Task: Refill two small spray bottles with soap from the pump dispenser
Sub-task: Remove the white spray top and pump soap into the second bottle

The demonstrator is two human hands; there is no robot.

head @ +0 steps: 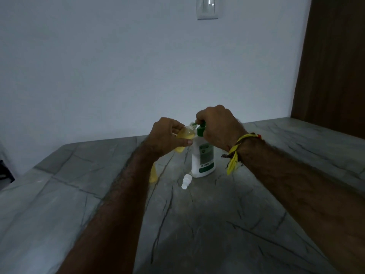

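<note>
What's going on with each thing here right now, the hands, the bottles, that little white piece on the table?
left hand: holding the small spray bottle, tilted.
small spray bottle: uncapped, partly full of yellow liquid, mouth at the nozzle.
right hand: on the green pump head.
pump dispenser: upright on the table.
white spray cap: off, lying on the table.
second yellow bottle: standing, mostly hidden.

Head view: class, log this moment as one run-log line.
left hand: tilts small bottle at spout | right hand: on pump dispenser | cap: on table
</note>
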